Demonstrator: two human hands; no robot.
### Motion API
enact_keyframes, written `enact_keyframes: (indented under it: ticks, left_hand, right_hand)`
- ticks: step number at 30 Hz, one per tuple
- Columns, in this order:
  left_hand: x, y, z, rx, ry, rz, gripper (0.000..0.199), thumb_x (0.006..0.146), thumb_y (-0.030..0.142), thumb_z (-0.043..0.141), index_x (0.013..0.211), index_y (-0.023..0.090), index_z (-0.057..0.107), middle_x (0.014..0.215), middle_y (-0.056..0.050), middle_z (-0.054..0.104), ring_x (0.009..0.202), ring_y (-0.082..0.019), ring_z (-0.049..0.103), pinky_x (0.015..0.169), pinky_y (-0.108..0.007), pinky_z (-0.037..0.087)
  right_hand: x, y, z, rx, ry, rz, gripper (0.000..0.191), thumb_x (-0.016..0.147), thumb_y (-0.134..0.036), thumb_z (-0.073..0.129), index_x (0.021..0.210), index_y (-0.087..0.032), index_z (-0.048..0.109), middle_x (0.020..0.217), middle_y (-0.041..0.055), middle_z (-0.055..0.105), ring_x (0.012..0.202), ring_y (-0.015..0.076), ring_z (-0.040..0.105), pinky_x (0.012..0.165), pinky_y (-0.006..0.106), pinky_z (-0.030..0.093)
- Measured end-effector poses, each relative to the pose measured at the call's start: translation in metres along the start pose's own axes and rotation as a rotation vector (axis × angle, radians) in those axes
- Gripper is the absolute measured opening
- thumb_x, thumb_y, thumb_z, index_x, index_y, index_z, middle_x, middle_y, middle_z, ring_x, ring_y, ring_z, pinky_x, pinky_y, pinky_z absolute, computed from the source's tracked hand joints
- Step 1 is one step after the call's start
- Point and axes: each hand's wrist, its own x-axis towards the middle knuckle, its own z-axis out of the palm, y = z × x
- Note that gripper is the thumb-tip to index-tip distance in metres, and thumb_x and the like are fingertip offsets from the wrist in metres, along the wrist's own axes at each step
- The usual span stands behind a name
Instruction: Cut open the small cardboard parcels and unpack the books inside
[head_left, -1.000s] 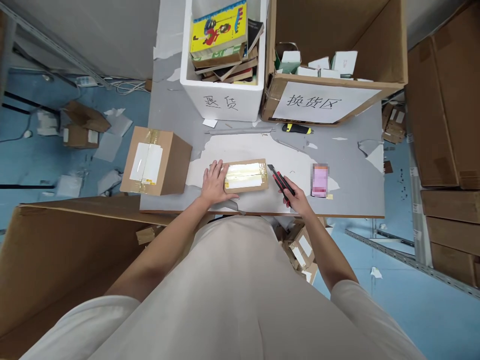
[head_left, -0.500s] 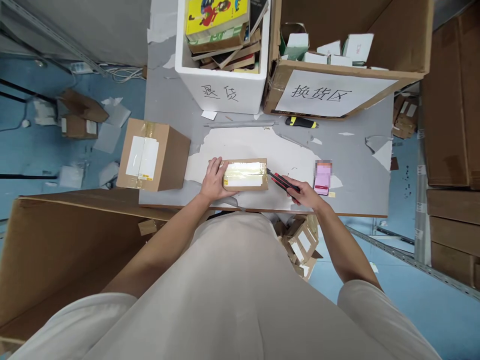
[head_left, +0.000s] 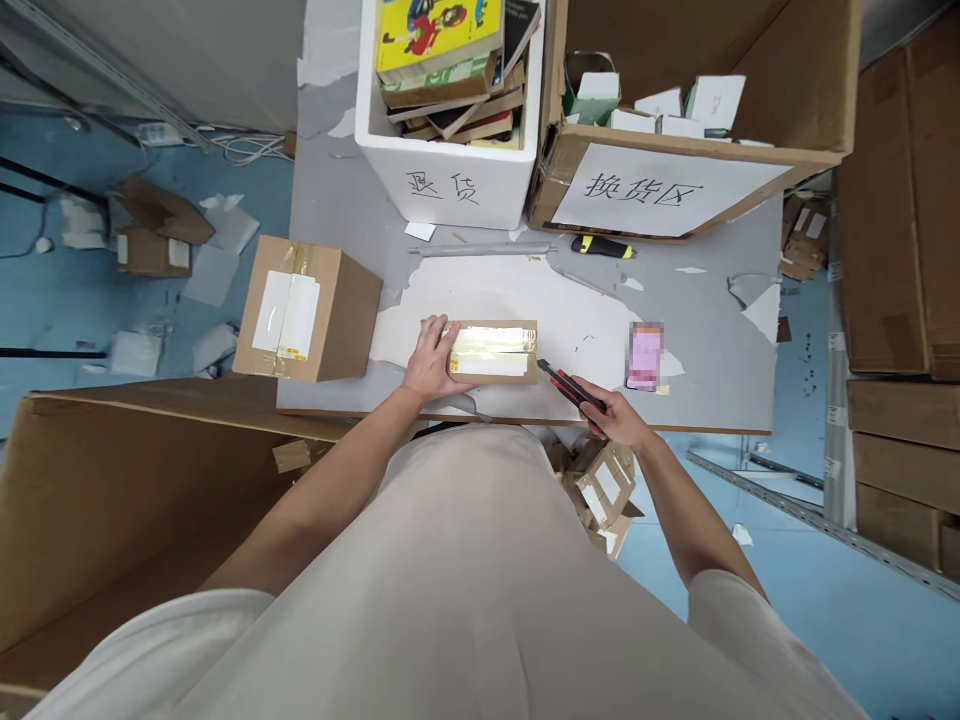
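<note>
A small cardboard box point(head_left: 495, 352) with a white label and shiny clear tape on top lies near the table's front edge. My left hand point(head_left: 433, 362) grips its left end, fingers over the top edge and thumb along the near side. In my right hand point(head_left: 613, 416) is a black and red box cutter point(head_left: 574, 388), its tip pointing at the box's right end and slightly apart from it. The fingers of that hand are wrapped round the handle.
A larger taped carton point(head_left: 307, 310) stands at the left. Behind are a white foam bin point(head_left: 442, 185) of books and a cardboard box point(head_left: 667, 190) holding small cartons. A yellow and black cutter point(head_left: 602, 246) and a phone point(head_left: 645, 356) lie on the grey table point(head_left: 720, 400).
My right hand has drawn the box cutter a little toward me, from the box's right edge to just off it. My left hand still holds the box in place.
</note>
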Motion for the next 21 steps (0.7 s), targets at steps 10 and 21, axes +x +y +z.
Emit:
enact_keyframes:
  ticks: [10,21]
  left_hand:
    - [0.001,-0.003,0.0,-0.033,-0.022,0.032,0.122,0.046,0.071,0.076,0.145,0.016,0.03,0.151,-0.023,0.026,0.142,-0.045,0.016,0.112,-0.061,0.019]
    - [-0.038,-0.028,-0.015,-0.282,0.036,-0.207,0.144,0.041,0.071,0.078,0.152,0.013,0.007,0.156,-0.026,0.005,0.144,-0.042,0.01,0.112,-0.056,0.025]
  right_hand:
    - [-0.019,0.009,0.006,0.012,0.133,0.004,0.065,0.081,-0.045,0.061,0.141,-0.027,0.042,0.071,-0.0018,0.063,0.041,0.0091,0.047,0.039,0.025,0.042]
    - [0.071,0.012,0.056,0.359,0.476,-0.187,0.05,0.068,-0.049,0.071,0.106,-0.025,0.05,0.109,0.0054,0.065,0.085,0.0165,0.065,0.067,0.03,0.054]
